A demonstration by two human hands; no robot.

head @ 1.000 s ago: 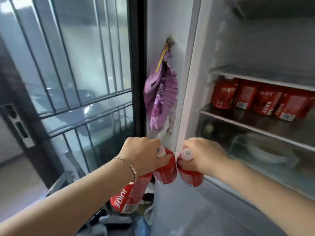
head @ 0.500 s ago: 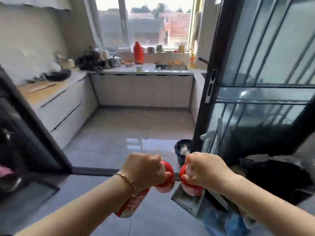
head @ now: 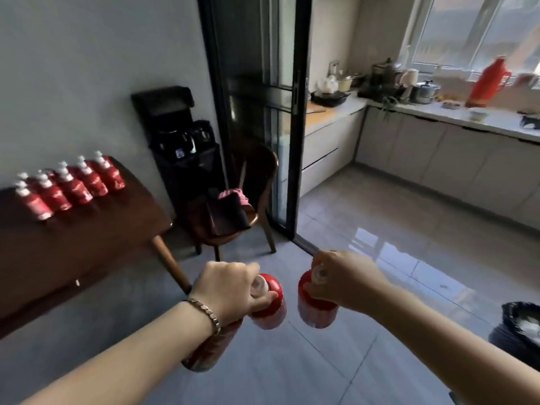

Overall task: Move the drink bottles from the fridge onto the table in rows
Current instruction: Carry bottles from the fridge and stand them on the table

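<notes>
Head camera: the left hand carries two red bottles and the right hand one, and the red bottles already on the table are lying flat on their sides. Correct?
Not quite. The head view shows the bottles on the table standing upright in rows, white caps up, not lying flat. The rest holds: the left hand carries two red bottles, and the right hand carries one red bottle.

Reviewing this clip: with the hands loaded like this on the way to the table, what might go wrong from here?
1. The left hand grips two red bottles by their tops; the lower one hangs slanted under the wrist and may slip.
2. The right hand holds one bottle close beside the left's, so they might knock together.
3. The bottles on the table stand tightly packed; setting more down could topple them.
</notes>
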